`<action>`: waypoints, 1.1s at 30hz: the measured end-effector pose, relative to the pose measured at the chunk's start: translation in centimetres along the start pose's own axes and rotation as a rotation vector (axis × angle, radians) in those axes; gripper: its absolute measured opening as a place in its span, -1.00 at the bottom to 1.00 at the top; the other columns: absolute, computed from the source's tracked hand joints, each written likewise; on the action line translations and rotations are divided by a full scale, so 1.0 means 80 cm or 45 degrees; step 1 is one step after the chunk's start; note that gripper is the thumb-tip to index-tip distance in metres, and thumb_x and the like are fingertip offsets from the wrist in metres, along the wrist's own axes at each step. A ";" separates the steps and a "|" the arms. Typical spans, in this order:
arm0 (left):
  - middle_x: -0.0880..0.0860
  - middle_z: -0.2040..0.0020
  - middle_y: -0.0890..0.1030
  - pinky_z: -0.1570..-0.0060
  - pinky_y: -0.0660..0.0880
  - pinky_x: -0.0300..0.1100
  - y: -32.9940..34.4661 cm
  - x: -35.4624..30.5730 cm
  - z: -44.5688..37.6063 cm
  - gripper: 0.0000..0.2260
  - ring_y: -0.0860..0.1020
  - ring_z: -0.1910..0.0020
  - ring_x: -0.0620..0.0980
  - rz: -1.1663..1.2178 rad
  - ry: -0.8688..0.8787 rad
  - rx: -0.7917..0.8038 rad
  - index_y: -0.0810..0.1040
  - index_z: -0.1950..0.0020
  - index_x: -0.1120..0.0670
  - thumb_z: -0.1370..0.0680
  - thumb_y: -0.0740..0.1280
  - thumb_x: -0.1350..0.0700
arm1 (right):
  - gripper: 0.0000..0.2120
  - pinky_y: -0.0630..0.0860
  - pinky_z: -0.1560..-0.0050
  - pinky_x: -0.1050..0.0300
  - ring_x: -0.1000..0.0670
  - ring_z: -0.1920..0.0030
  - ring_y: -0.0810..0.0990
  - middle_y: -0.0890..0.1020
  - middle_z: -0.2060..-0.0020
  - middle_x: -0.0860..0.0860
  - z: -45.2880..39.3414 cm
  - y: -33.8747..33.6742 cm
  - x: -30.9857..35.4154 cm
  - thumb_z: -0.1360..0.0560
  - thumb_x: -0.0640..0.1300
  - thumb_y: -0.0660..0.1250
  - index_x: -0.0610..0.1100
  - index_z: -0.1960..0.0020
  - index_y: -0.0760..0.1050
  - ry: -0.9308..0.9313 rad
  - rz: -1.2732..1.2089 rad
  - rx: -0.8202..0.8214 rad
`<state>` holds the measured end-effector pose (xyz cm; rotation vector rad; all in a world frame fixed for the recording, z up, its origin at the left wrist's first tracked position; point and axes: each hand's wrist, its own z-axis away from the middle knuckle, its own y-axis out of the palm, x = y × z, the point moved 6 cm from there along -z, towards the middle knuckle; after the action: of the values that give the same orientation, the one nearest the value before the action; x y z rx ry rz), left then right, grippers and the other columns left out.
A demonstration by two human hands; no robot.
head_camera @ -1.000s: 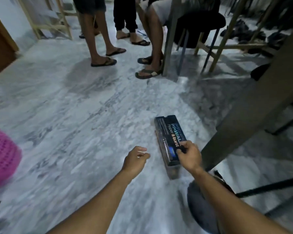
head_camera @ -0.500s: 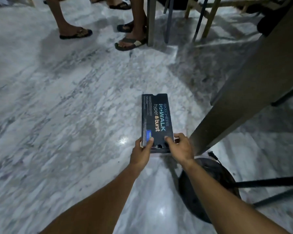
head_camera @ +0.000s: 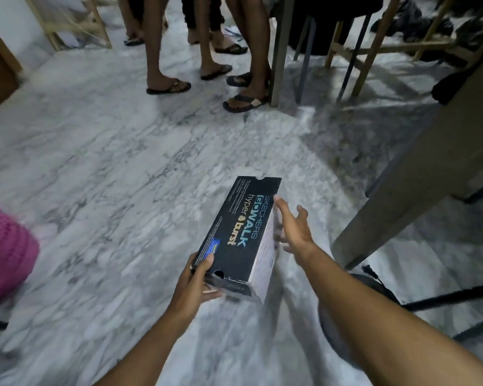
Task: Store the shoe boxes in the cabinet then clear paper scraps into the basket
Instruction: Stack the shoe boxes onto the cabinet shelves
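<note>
Above the marble floor (head_camera: 109,162) I hold the shoe box (head_camera: 240,235) — left hand (head_camera: 195,285) grasping its near end, right hand (head_camera: 293,229) released, fingers spread beside it. Storing step — next, find the cabinet.

Shoe box (head_camera: 241,235) between left hand (head_camera: 194,285) and right hand (head_camera: 294,232), above floor (head_camera: 109,162).

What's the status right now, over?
Left hand grips shoe box near end. Right hand open against its side. Bystanders' legs ahead.
</note>
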<state>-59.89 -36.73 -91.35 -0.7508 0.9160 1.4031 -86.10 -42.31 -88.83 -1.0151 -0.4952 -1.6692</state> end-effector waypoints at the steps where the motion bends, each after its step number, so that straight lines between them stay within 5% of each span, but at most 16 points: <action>1: 0.05 0.02 0.72 0.00 0.68 0.06 -0.016 -0.009 0.014 -0.83 0.71 0.10 0.05 -0.008 0.029 0.004 0.59 -0.23 -0.12 -0.65 0.31 -0.04 | 0.19 0.50 -0.32 -0.32 -0.29 -0.41 0.49 0.42 -0.51 -0.12 0.012 0.015 0.012 -0.11 0.69 0.31 0.28 -0.60 -0.01 -0.010 -0.003 0.046; 5: 0.12 -0.08 0.72 -0.07 0.67 0.12 -0.086 -0.044 0.073 -0.83 0.71 0.03 0.16 -0.025 0.130 -0.024 0.58 -0.23 -0.18 -0.64 0.34 -0.04 | -0.09 0.63 0.01 -0.08 -0.16 -0.16 0.64 0.60 -0.24 -0.06 0.076 0.079 0.062 -0.31 0.52 0.33 0.20 -0.53 0.11 -0.156 0.050 0.184; 9: 0.03 -0.09 0.73 -0.09 0.66 0.18 -0.161 -0.081 0.135 -0.79 0.69 0.04 0.11 -0.041 0.200 -0.088 0.59 -0.16 -0.31 -0.53 0.40 -0.14 | -0.12 0.68 -0.05 -0.12 -0.11 -0.04 0.70 0.67 -0.15 -0.04 0.147 0.142 0.097 -0.23 0.57 0.31 0.25 -0.43 0.18 -0.322 0.144 0.262; 13: -0.04 -0.15 0.69 0.15 0.57 -0.14 -0.237 -0.134 0.188 -0.55 0.66 0.02 -0.05 -0.014 0.304 -0.176 0.52 -0.29 -0.29 -0.43 0.33 -0.35 | -0.12 0.69 0.06 -0.06 -0.07 0.01 0.77 0.71 -0.14 -0.05 0.247 0.208 0.134 -0.25 0.53 0.34 0.18 -0.45 0.24 -0.510 0.147 0.453; 16: -0.03 -0.13 0.67 0.14 0.56 -0.18 -0.291 -0.181 0.230 -0.61 0.66 0.05 -0.08 0.029 0.389 -0.262 0.50 -0.35 -0.27 -0.54 0.30 -0.30 | -0.21 0.68 -0.12 -0.23 -0.04 0.02 0.78 0.77 0.01 0.01 0.321 0.256 0.155 -0.34 0.44 0.36 0.10 -0.44 0.30 -0.651 0.132 0.632; 20: -0.01 -0.30 0.66 -0.16 0.60 0.03 -0.355 -0.243 0.297 -0.33 0.68 -0.17 0.01 0.039 0.567 -0.283 0.49 -0.42 -0.22 -0.36 0.35 -0.45 | -0.23 0.66 -0.15 -0.28 -0.09 -0.05 0.77 0.77 -0.05 -0.04 0.424 0.322 0.179 -0.36 0.36 0.39 0.06 -0.46 0.33 -0.780 0.116 0.869; 22: -0.03 -0.35 0.62 -0.25 0.54 0.00 -0.383 -0.273 0.337 -0.40 0.62 -0.29 0.00 -0.015 0.698 -0.308 0.46 -0.47 -0.13 -0.48 0.32 -0.34 | -0.24 0.69 -0.04 -0.16 -0.10 -0.05 0.77 0.77 -0.05 -0.05 0.474 0.355 0.188 -0.34 0.33 0.41 0.07 -0.46 0.35 -0.821 0.110 0.963; 25: 0.13 -0.26 0.67 -0.17 0.62 -0.01 -0.435 -0.303 0.393 -0.53 0.65 -0.23 0.13 0.049 0.789 -0.406 0.51 -0.39 0.06 -0.54 0.34 -0.11 | -0.31 0.65 -0.03 -0.05 -0.08 -0.09 0.76 0.76 -0.09 -0.05 0.543 0.405 0.198 -0.41 0.28 0.40 0.08 -0.45 0.34 -0.881 0.107 1.102; 28: 0.26 -0.23 0.66 -0.17 0.59 0.19 -0.492 -0.323 0.445 -0.44 0.64 -0.17 0.28 0.091 0.849 -0.506 0.52 -0.37 0.10 -0.45 0.43 -0.15 | -0.41 0.62 -0.17 -0.10 -0.02 -0.14 0.73 0.73 -0.16 0.03 0.604 0.452 0.205 -0.46 0.29 0.34 0.19 -0.45 0.35 -0.902 0.121 1.238; 33: 0.17 -0.13 0.71 -0.06 0.62 0.05 -0.588 -0.387 0.532 -0.50 0.69 -0.09 0.17 0.111 1.013 -0.827 0.58 -0.28 0.08 -0.45 0.41 -0.17 | -0.21 0.48 -0.41 -0.25 -0.02 -0.29 0.65 0.64 -0.32 0.15 0.683 0.508 0.212 -0.36 0.41 0.39 0.31 -0.54 0.27 -0.858 0.178 1.509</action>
<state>-7.83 -16.78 -48.09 -1.8654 1.0902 1.5051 -29.21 -25.23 -51.50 -0.6167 -1.5652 -0.5996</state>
